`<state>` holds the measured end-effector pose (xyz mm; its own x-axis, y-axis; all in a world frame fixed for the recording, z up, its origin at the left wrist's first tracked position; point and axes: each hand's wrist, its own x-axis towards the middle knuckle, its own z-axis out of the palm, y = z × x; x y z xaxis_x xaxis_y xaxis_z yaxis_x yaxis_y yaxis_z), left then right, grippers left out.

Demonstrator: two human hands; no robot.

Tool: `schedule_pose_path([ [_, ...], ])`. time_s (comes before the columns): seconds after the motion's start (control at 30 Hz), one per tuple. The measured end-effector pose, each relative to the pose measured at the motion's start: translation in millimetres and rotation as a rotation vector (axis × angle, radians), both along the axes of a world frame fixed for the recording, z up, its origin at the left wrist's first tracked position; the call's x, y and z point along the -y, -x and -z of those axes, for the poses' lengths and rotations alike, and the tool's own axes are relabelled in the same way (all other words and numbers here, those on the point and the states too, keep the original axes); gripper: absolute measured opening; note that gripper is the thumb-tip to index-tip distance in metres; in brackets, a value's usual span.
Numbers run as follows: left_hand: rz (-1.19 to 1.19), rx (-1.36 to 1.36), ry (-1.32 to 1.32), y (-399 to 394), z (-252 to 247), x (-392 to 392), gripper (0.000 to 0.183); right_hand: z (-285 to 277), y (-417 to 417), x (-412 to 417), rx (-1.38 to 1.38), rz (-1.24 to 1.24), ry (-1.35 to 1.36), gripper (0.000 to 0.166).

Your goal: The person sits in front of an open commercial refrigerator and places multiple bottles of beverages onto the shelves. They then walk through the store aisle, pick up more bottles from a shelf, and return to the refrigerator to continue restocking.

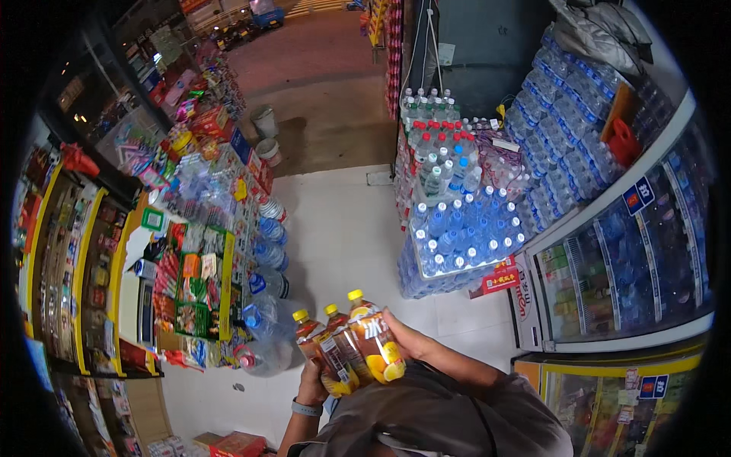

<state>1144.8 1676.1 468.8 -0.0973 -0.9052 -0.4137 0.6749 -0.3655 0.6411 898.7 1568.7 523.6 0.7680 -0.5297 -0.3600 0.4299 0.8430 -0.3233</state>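
Note:
Three plastic bottles of brown drink with yellow caps are held upright against my body, lemons pictured on their labels. My left hand, with a watch band at the wrist, grips the left bottle from its outer side. On the other side, my right hand is wrapped around the right bottle, its fingers mostly hidden. The middle bottle is pressed between the other two. Which hand bears its weight, I cannot tell.
Ahead lies a pale tiled floor leading to the doorway. Large water jugs line the counter on the left. Stacked water bottles stand to the right, before glass-door fridges. Two buckets stand near the entrance.

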Motion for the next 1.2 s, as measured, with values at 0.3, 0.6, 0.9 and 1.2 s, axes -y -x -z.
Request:
schedule_pose_path([
  [0.3,0.084,-0.010,-0.036,-46.6,14.5,210.5,0.083,49.9,-34.9,205.6,-0.166,-0.125,0.102,0.060],
  [0.6,0.174,0.110,-0.066,-80.5,-16.4,480.4,0.048,67.7,-95.9,421.2,-0.310,0.102,0.051,0.066],
  [0.9,0.349,0.402,0.055,-97.4,-13.0,716.6,0.061,33.6,-117.4,627.6,-0.296,0.300,0.142,0.068],
  [1.2,0.289,0.577,0.124,-130.9,-42.5,912.8,0.061,7.9,-140.9,863.4,-0.328,0.104,0.103,0.067],
])
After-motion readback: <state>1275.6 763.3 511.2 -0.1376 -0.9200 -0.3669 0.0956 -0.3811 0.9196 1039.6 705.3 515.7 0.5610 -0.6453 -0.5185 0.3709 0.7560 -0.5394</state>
